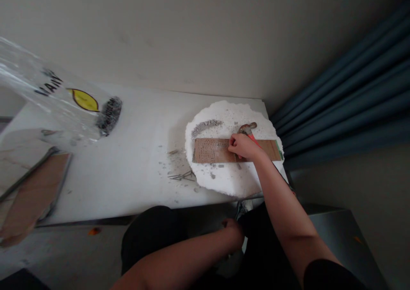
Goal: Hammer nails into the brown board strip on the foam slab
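Observation:
My right hand (240, 146) rests on a long, flat brown board (208, 150), its fingers curled and pressed together. Whatever they pinch, if anything, is too small to make out. The board's left part is covered with rows of small dark holes. It lies on a round white slab (230, 181) with a ragged edge. Just beyond the hand is a hammer (246, 128) with a worn metal head and red handle, partly hidden by the hand. My left hand (233, 231) is low near my lap, below the table edge, in shadow with its fingers mostly hidden.
An arc of grey bits (205, 127) lies on the slab. Thin metal rods (182, 177) and crumbs are scattered left of it. A clear plastic bag (80, 106) with a lemon print holds dark material. Another brown board (38, 196) sits far left. Blue curtains (346, 93) hang at right.

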Demonstrator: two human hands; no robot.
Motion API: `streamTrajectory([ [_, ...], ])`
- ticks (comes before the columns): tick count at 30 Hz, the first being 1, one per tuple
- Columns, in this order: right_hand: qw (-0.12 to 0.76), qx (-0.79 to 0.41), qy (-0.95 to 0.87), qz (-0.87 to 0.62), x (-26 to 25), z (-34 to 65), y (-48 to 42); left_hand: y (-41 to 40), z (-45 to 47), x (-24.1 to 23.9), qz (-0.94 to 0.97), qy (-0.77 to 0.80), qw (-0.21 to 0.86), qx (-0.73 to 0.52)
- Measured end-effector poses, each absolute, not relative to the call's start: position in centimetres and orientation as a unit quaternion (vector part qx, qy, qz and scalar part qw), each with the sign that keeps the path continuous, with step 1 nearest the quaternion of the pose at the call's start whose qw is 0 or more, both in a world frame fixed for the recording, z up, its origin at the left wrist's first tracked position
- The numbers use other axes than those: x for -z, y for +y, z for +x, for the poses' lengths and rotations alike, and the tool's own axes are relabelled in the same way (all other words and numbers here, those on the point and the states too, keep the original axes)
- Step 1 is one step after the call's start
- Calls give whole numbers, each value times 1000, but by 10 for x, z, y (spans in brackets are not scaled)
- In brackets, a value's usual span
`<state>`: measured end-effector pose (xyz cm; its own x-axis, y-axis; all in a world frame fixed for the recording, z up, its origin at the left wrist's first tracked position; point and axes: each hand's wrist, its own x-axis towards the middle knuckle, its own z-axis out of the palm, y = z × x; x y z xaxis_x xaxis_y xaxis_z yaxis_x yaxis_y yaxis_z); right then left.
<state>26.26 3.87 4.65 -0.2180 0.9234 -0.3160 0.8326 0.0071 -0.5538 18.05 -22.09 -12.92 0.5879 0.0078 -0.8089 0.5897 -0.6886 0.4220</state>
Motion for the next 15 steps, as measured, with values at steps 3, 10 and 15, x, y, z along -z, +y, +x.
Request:
streamTrajectory([
  [3, 72, -339, -703, -621, -47, 263, 38, -219, 180, 124, 816, 193, 360, 409],
  [10, 69, -340, -695, -630, -51, 260, 37, -216, 179, 117, 820, 174, 361, 409],
  [15, 67, -339, -699, -626, -51, 260, 37, -217, 180, 118, 818, 164, 348, 428],
])
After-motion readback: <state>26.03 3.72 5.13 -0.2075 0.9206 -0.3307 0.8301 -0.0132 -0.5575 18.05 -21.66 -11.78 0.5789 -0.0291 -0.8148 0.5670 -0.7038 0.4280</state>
